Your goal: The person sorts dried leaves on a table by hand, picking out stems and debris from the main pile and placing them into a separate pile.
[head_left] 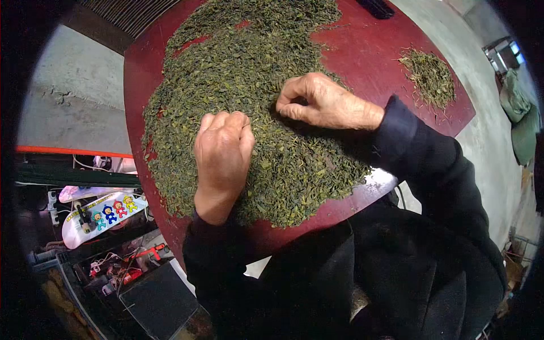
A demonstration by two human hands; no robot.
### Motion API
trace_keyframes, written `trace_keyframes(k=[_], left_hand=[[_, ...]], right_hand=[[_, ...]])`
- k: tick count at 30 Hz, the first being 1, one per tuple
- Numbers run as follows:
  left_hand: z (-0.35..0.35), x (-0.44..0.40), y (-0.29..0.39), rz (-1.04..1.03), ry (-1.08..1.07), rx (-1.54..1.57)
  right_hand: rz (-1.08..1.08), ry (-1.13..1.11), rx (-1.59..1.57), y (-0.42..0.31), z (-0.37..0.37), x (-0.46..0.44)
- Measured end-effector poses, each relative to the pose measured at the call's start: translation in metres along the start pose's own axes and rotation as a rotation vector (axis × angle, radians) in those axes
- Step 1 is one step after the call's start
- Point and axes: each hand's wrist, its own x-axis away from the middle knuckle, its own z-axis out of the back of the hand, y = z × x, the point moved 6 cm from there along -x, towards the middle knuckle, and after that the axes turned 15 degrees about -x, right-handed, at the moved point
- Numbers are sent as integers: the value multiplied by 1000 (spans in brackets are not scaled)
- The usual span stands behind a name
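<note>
Dried green leaves (294,181) lie spread in a wide layer over a dark red table (374,62). My left hand (224,153) is over the near left part of the leaves, its fingers curled down with their tips hidden. Further right, my right hand (323,102) is over the leaves with thumb and forefinger pinched together. What either hand holds, if anything, is too small or hidden to make out.
A small pile of stalks (429,78) lies at the table's right side. A black brush-like object (376,8) is at the far edge. On the left are a skateboard (105,218) with cartoon figures and a black box (158,303). Green cloth (518,113) hangs at right.
</note>
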Motion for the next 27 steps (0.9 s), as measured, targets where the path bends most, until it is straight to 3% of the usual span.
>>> trace_keyframes(k=[6,7,9,12,14,15,19,21,24,27], left_hand=[[4,0,0,7,25,48],[5,-1,-1,3,31,59],[6,-1,-1,-6,42,79],[7,0,-1,-1,32,75],[7,-1,0,-3,22,68],[6,-1,0,-3,22,68],[6,-1,1,8,6,82],[7,-1,0,6,-4,73],[6,-1,0,9,-28,54],[4,0,0,0,-13,51]], right_hand=[[-94,39,125,-13,60,43],[-156,88,255,-13,77,56],[-32,162,575,-9,113,87],[-166,150,729,-12,148,115],[-491,129,1145,1,167,131],[-490,128,1145,0,165,128],[169,66,827,-36,105,94],[64,48,509,-33,80,73],[124,-86,398,-36,39,39],[186,-77,362,-24,9,11]])
